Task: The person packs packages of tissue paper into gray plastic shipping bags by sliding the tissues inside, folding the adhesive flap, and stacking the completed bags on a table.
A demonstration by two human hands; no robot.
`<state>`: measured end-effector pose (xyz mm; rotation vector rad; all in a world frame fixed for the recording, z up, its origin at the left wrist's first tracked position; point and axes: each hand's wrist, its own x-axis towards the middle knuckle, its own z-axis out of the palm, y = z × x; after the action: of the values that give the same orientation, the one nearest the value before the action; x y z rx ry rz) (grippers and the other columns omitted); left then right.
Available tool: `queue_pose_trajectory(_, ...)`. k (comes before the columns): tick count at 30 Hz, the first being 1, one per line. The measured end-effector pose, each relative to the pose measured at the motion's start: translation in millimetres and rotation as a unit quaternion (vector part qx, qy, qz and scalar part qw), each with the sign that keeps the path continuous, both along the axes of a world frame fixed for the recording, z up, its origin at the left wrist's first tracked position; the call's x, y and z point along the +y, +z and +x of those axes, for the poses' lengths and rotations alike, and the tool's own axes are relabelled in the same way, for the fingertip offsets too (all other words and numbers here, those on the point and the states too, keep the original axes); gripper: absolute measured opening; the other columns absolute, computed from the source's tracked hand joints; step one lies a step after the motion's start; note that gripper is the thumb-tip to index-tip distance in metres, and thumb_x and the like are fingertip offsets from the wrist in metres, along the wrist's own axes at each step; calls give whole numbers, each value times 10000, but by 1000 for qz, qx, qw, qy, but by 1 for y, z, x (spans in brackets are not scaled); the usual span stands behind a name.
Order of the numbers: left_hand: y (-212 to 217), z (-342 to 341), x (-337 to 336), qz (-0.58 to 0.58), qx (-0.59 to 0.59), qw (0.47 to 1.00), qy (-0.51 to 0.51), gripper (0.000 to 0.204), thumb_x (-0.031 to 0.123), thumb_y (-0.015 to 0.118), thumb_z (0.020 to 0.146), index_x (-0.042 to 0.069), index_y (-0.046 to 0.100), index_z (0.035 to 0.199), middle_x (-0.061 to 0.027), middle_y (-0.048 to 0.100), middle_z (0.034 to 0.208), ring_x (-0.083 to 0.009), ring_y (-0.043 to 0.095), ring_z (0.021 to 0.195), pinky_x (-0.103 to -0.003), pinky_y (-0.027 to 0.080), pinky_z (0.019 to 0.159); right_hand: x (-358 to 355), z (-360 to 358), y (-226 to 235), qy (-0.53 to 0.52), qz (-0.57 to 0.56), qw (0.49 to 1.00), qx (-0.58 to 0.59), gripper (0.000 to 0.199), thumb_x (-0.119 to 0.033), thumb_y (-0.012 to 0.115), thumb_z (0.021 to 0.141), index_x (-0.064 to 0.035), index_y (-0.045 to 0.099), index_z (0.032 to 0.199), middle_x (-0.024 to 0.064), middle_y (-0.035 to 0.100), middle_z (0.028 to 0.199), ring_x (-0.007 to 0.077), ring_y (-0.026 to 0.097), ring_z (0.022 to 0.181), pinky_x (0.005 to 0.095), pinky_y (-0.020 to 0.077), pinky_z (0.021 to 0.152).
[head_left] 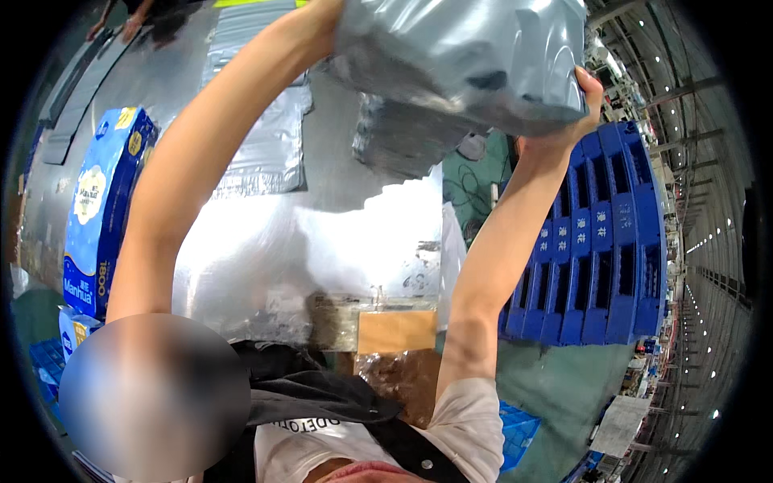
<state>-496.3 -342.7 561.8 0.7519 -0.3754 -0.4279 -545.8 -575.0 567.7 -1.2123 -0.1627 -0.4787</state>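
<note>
A bulky grey plastic mailing bag (459,64) is held up at the top of the head view, filled out and creased. My right hand (586,105) grips its lower right side, with fingers curled at the edge. At the bag's left side my left hand (328,14) meets it; the fingers are hidden behind the bag or beyond the picture's edge. Beneath it, on the metal table (241,249), lies a stack of flat grey bags (403,137). More flat grey bags (266,149) lie beside my left forearm.
A blue printed tissue pack (105,209) stands at the table's left. Blue plastic pallets (596,233) are stacked on the right, past the table. A brown cardboard box (394,332) sits at the near edge. Another person's hands (133,28) show at the far left.
</note>
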Motion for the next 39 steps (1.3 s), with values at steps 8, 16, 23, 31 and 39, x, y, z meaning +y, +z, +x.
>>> queue_pose_trajectory(8,-97,128,-54,328,-78,926,170,712,632,361,786,141,349,1302,-219,337,1305,-313,352,1195,-456,289,953,-57,106,-82,-91,85,990,71,482,-384,428,789,-21,465,1103,152,445,1178,301,412,1067,421,343,887)
queue_pose_trajectory(16,-249,17,139,582,-244,634,446,537,482,547,738,57,558,1066,-184,505,1051,-325,418,1039,-429,309,886,-44,-56,-352,-317,-151,920,173,288,-263,434,830,-13,576,842,83,567,733,159,524,641,250,424,574)
queue_pose_trajectory(23,-309,-283,582,759,-45,310,572,180,170,541,795,44,605,906,-104,587,903,-247,552,878,-312,425,763,232,-247,-435,170,-128,831,514,165,-113,483,858,13,531,953,65,563,686,96,495,525,186,384,436)
queue_pose_trajectory(31,-291,-647,757,806,358,197,428,282,287,546,777,61,603,935,-138,622,854,-268,601,796,-340,457,691,496,-276,-407,648,-301,590,375,585,-232,645,774,60,380,1205,72,584,853,92,525,659,210,435,609)
queue_pose_trajectory(39,-295,-809,673,692,507,125,499,490,486,468,809,63,600,1018,-151,613,961,-268,576,932,-331,415,818,594,-336,-379,700,-186,515,458,811,-172,597,805,-11,15,1345,167,443,1175,164,498,964,279,426,810)
